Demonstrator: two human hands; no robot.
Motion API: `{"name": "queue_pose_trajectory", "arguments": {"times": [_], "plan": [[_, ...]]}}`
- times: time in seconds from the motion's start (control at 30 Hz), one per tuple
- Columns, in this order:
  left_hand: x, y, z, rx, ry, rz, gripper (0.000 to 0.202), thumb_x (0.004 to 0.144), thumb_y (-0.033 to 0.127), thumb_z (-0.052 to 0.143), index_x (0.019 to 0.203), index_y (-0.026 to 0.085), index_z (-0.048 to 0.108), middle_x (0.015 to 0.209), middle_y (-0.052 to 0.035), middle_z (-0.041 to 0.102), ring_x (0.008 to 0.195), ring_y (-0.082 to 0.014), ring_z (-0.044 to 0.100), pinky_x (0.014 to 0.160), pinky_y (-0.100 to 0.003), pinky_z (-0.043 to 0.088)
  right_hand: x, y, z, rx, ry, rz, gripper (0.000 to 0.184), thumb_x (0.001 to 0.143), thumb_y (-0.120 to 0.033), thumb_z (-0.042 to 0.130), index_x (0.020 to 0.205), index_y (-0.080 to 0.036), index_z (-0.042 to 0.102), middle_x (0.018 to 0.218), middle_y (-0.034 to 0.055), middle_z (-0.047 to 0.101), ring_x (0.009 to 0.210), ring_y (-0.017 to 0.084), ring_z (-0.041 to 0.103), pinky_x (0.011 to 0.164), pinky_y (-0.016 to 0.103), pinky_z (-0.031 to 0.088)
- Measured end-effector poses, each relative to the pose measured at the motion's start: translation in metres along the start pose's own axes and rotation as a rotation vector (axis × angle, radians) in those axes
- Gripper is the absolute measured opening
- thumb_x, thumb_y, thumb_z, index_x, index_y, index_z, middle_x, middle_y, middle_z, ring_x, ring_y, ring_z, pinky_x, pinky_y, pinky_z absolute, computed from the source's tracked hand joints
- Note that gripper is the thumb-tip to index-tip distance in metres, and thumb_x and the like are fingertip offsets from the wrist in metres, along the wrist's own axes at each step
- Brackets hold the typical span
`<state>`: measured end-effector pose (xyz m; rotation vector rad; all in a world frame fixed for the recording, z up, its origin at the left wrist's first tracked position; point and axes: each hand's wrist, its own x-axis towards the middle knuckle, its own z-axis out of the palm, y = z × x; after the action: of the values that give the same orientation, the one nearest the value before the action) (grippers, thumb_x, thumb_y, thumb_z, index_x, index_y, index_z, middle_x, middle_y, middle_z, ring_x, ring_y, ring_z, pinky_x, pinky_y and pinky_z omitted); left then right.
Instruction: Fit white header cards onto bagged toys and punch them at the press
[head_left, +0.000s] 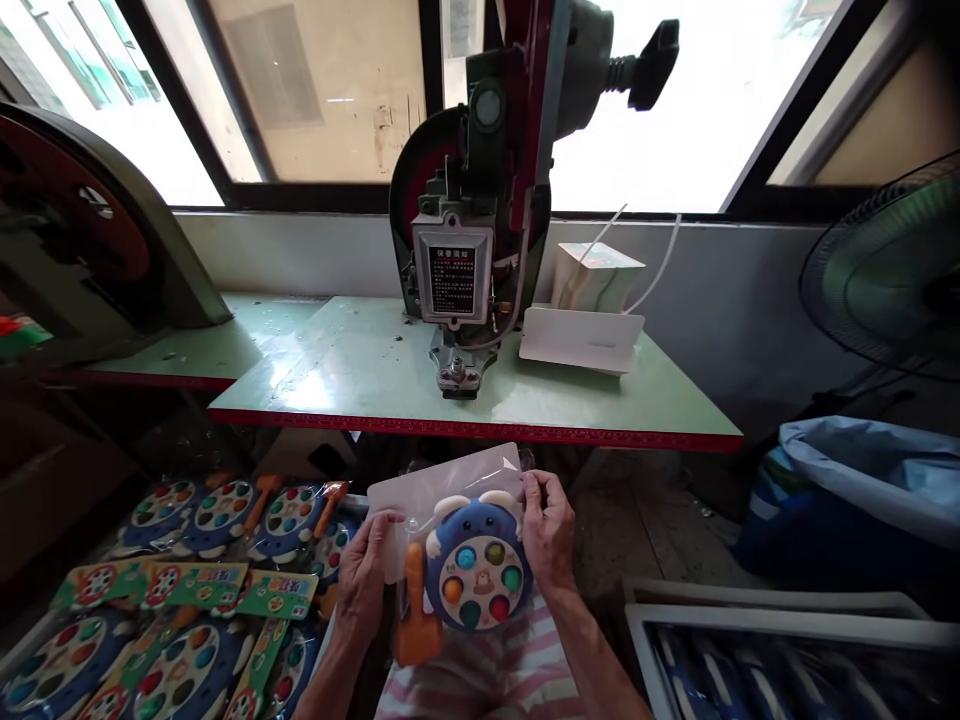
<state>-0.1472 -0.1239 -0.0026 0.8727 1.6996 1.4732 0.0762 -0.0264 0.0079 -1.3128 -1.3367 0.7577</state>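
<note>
Between my hands, above the lap, is a clear plastic bag holding a round blue toy [480, 560] with a ring of coloured buttons and an orange toy hammer [418, 610]. A blank pale card [435, 490] lies across the top of the bag. My left hand [365, 570] pinches the card and bag at the left edge. At the upper right corner, my right hand [547, 525] grips the same card and bag. Just beyond them stands a stapling machine [457, 280] with a metal head over the bench edge.
A green bench [345, 360] with a red edge carries a folded white card [581, 340] and a stack of cards [600, 270]. Bagged toys with green header cards [187, 585] fill the left side. At right are a white crate [780, 625], a blue sack [825, 510] and a fan [885, 270].
</note>
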Motion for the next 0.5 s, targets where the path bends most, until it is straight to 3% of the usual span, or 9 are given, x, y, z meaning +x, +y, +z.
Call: {"name": "queue_pose_trajectory", "arguments": {"times": [0.13, 0.27, 0.5], "plan": [[0.001, -0.007, -0.007, -0.068, -0.126, -0.049, 0.051, 0.092, 0.062, 0.057, 0.109, 0.02, 0.077, 0.093, -0.005, 0.073, 0.081, -0.021, 0.064, 0.067, -0.027, 0.052, -0.004, 0.005, 0.006, 0.098, -0.155, 0.039, 0.038, 0.1, -0.054, 0.049, 0.092, -0.021, 0.065, 0.068, -0.0017, 0.059, 0.062, 0.016, 0.056, 0.062, 0.026, 0.046], [0.0, -0.014, -0.014, -0.071, -0.092, 0.045, 0.043, 0.095, 0.055, 0.057, 0.107, 0.02, 0.078, 0.112, -0.0074, 0.074, 0.108, -0.0243, 0.065, 0.091, -0.028, 0.051, -0.006, 0.01, 0.01, 0.093, -0.084, 0.079, 0.039, 0.099, -0.055, 0.05, 0.089, -0.021, 0.065, 0.067, -0.0014, 0.059, 0.061, 0.016, 0.055, 0.062, 0.026, 0.046], [-0.001, -0.009, -0.021, 0.065, -0.128, 0.165, 0.035, 0.096, 0.049, 0.059, 0.107, 0.02, 0.076, 0.11, -0.0072, 0.073, 0.11, -0.0246, 0.063, 0.096, -0.03, 0.046, -0.005, 0.014, 0.013, 0.099, -0.039, 0.097, 0.042, 0.096, -0.059, 0.052, 0.092, -0.02, 0.067, 0.065, 0.0, 0.06, 0.058, 0.017, 0.054, 0.057, 0.028, 0.045]]}}
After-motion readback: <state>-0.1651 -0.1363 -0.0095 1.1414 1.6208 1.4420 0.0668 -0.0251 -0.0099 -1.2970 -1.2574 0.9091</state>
